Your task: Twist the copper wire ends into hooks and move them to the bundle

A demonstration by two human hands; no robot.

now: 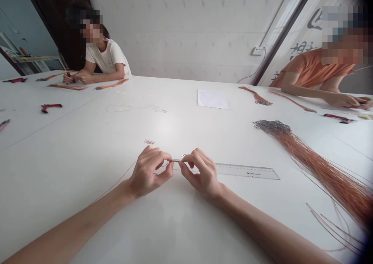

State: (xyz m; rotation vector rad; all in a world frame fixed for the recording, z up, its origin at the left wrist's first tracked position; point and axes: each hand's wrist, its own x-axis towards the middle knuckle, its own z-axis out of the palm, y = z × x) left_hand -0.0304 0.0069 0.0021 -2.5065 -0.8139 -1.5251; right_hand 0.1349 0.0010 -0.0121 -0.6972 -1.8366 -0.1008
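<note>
Between my two hands a thin copper-coloured line point(176, 161) is stretched short and level above the table. My left hand point(150, 169) pinches it between thumb and forefinger, and the line's long tail runs back over my left forearm. My right hand point(202, 171) pinches the other side, close to the left fingertips. A small curved metal piece point(183, 155) sticks up by the right fingertips; whether it is joined to the line I cannot tell. Beneath the hands lies a clear ruler point(247, 171), partly covered by the right hand. A small printed wrapper point(149, 142) rests just beyond my left hand.
On the white table point(116, 139), a big bundle of copper-coloured lines point(320, 163) with dark metal ends lies at right. A paper sheet point(214, 99), red-handled pliers point(51, 107) and smaller bundles point(256, 96) are farther off. Two people point(105, 58) sit across, handling things.
</note>
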